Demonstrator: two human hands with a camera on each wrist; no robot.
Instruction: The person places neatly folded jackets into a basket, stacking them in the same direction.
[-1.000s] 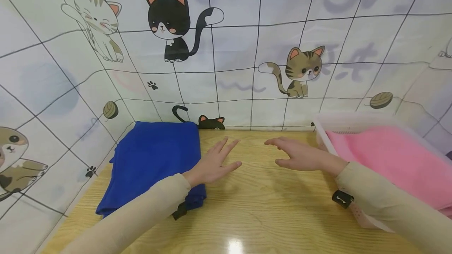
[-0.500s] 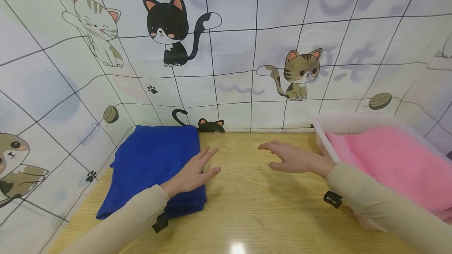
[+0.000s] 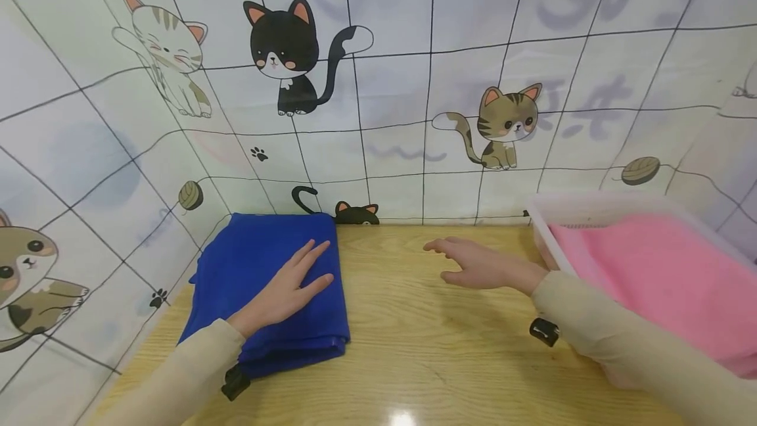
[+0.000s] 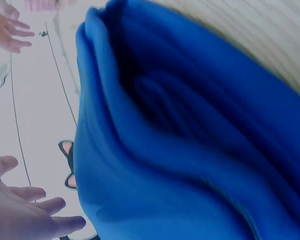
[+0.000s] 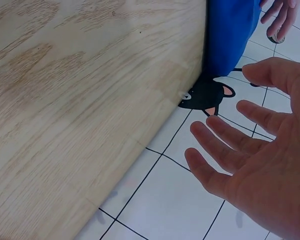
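Cloth (image 3: pixel 254 252), blue and folded in layers, lies on the left of the tabletop (image 3: pixel 408 327), its far edge near the printed wall covering (image 3: pixel 390 97). From its right edge a broad stretch of bare wood runs across to the left rim of the white basket (image 3: pixel 591 207). The left hand (image 3: pixel 280 294) is over the cloth, its grip spread, thumb apart from the fingers. The right hand (image 3: pixel 485 264) is above the bare wood, just left of the basket, its grip likewise spread, fingers slightly bent. By count: two hands, one blue cloth, one basket with pink fabric (image 3: pixel 662 275) in it, two dark wrist devices (image 3: pixel 544 331), and two yarn balls (image 3: pixel 641 170) printed on the wall covering.
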